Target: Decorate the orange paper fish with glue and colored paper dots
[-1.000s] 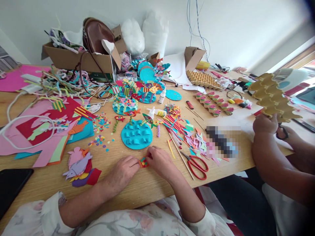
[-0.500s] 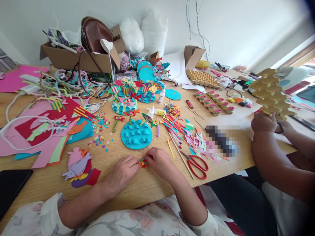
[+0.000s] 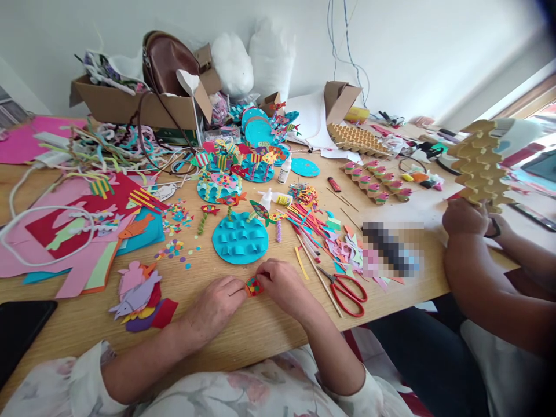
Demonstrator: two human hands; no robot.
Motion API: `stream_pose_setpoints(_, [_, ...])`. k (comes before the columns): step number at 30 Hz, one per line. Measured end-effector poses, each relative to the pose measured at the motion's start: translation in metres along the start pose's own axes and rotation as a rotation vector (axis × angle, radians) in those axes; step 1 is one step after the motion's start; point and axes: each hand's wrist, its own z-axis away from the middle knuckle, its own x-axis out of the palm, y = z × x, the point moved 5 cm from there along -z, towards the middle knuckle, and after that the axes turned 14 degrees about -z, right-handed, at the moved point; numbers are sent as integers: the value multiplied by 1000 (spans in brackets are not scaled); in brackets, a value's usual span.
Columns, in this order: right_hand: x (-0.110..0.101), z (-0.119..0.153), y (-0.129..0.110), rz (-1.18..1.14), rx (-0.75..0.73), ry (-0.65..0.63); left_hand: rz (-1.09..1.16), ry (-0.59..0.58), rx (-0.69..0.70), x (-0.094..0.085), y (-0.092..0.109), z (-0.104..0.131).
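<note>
Nearest the camera, the left hand (image 3: 215, 305) and the right hand (image 3: 284, 285) rest on the wooden table (image 3: 260, 330) just as they did a second ago, both pinching a small paper fish (image 3: 253, 286) between them. The left thumb and forefinger are closed on its left edge, and the right fingers are curled shut on its right edge. The fish is orange, studded with little coloured dots, and lies flat on the table at the near middle, just in front of a blue wavy disc (image 3: 240, 237). Neither hand nor fish has shifted noticeably since the earlier frames.

To the right, red scissors (image 3: 346, 286) lie beside thin wooden sticks and a scatter of paper scraps (image 3: 347, 249). To the left sits a pile of paper fish cut-outs (image 3: 139, 295), and beyond it pink and red paper sheets (image 3: 82, 226).

At the right edge, another person's hand (image 3: 464, 218) holds a yellow egg carton piece (image 3: 480, 165). That piece has turned more edge-on and looks narrower than a second ago, and the scissors under it have slipped mostly out of view.

Farther back stand finished blue sea scenes (image 3: 243, 159), a glue bottle (image 3: 285, 169), and a cardboard box (image 3: 130, 104) holding a brown bag (image 3: 167, 58).
</note>
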Motion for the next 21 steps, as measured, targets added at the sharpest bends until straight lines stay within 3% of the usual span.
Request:
stream_pose_setpoints(5, [3,-1,2,-6,-3,-3,0,-23,0,-1,0,0])
stream_pose_setpoints(12, [-9,5,1,-14,17,12,-21,-7,13,-4,2,-1])
stream_pose_setpoints(21, [6,1,4,4,10,-8,-29,-36,10,-4,2,-2])
